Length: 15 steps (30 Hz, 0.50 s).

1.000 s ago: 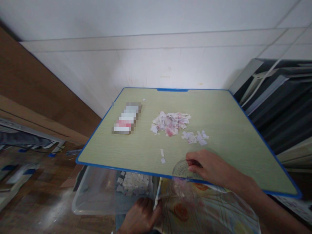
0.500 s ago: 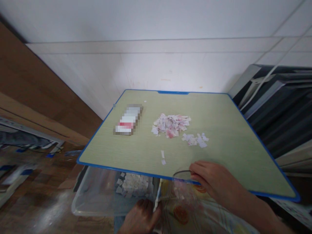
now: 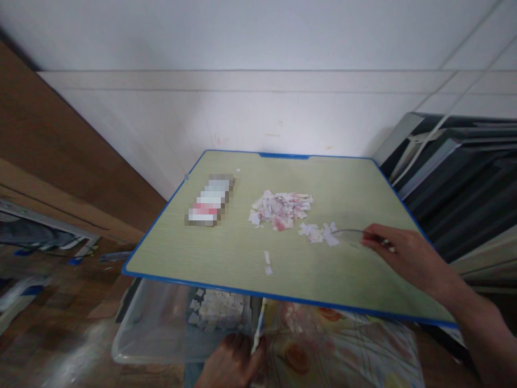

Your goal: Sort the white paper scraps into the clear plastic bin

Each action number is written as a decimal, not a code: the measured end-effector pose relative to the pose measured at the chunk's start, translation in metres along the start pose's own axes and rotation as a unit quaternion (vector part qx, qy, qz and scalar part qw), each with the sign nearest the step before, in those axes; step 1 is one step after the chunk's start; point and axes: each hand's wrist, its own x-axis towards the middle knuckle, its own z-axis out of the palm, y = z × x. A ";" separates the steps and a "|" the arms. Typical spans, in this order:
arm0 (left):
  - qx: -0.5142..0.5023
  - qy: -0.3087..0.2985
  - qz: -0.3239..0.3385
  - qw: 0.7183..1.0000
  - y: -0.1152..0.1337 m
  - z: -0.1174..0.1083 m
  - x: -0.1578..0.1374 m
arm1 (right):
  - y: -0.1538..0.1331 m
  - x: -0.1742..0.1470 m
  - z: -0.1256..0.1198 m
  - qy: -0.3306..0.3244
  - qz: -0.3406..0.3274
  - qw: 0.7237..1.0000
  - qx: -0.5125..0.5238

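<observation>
My right hand (image 3: pixel 406 257) holds a clear plastic piece with a curved rim (image 3: pixel 349 235) flat on the green table (image 3: pixel 226 253), its edge just right of a small cluster of paper scraps (image 3: pixel 318 232). A larger heap of pink and white scraps (image 3: pixel 279 207) lies in the middle of the table. Two stray scraps (image 3: pixel 267 262) sit nearer the front edge. My left hand (image 3: pixel 232 365) is below the table's front edge, gripping the rim of a printed plastic bag (image 3: pixel 339 350) that holds some scraps.
A blurred rectangular packet (image 3: pixel 209 200) lies on the table's left side. Under the table stands a clear plastic bin (image 3: pixel 161 323) holding white paper squares (image 3: pixel 218 308). Dark framed panels (image 3: pixel 464 172) lean at the right; wooden boards (image 3: pixel 48 156) stand at the left.
My right hand has carried the clear plastic piece from the table's front edge over the bag up and to the right, beside the small cluster of scraps. My left hand has stayed on the bag.
</observation>
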 end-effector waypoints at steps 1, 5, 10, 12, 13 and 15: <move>0.004 -0.001 0.001 1.000 0.000 -0.001 0.000 | 0.006 0.007 -0.002 0.006 0.005 1.000 -0.012; 0.017 0.001 0.001 1.000 -0.001 -0.003 0.001 | 0.012 0.025 -0.001 0.025 0.011 0.997 -0.072; 0.019 0.018 0.004 1.000 -0.002 -0.005 0.003 | -0.006 0.023 0.016 0.010 -0.017 0.995 -0.093; 0.021 0.021 0.005 1.000 -0.002 -0.006 0.004 | -0.015 0.018 0.019 -0.005 -0.043 0.995 -0.091; 0.020 0.022 0.006 1.000 -0.002 -0.007 0.004 | -0.019 0.016 0.019 -0.010 -0.055 0.994 -0.093; 0.015 0.019 0.007 1.000 -0.002 -0.008 0.005 | -0.025 0.018 0.017 -0.006 -0.070 0.991 -0.111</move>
